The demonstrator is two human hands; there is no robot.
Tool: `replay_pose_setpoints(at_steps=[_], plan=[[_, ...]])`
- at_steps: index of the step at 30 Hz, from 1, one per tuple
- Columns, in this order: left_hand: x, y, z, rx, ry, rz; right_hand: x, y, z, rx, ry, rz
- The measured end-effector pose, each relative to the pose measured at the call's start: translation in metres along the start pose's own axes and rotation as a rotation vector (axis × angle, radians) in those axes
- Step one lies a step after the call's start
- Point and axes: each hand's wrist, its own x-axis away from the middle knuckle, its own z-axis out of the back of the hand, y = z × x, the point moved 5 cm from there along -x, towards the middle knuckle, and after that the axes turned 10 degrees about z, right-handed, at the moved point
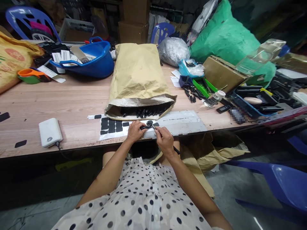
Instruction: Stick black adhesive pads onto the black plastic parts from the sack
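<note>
My left hand [135,130] is closed on a small black part [146,125] at the table's front edge. My right hand [164,139] pinches a thin dark tool [177,150] whose tip meets that part. Both hands rest over a white sheet of black sticker pads [110,126]. Just beyond them lies a brown paper sack [139,76] on its side, its open mouth showing several black parts [146,111] inside.
A white power bank [50,131] with a cable lies at the left. A blue basin [96,60] stands at the back left. Green and blue trays [203,86], a small bottle [214,98], cardboard box [222,73] and black items crowd the right. A blue chair [283,182] stands right.
</note>
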Motion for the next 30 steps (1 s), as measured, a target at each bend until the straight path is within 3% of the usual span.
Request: replay_pose_setpoints(at_steps=[7,12,18,30], plan=[[0.001,-0.001,0.0,-0.004,-0.002,-0.013,0.002,-0.001,-0.009,0.027,-0.067,0.039],[0.002,0.001,0.002,0.011,0.019,-0.018,-0.011,0.033,-0.005,0.164,-0.025,-0.01],[0.002,-0.001,0.001,0.028,0.008,-0.028,-0.019,0.069,-0.012,0.349,-0.083,0.013],[0.005,-0.002,0.003,0.043,-0.007,-0.022,-0.01,0.065,-0.018,0.463,-0.063,0.024]])
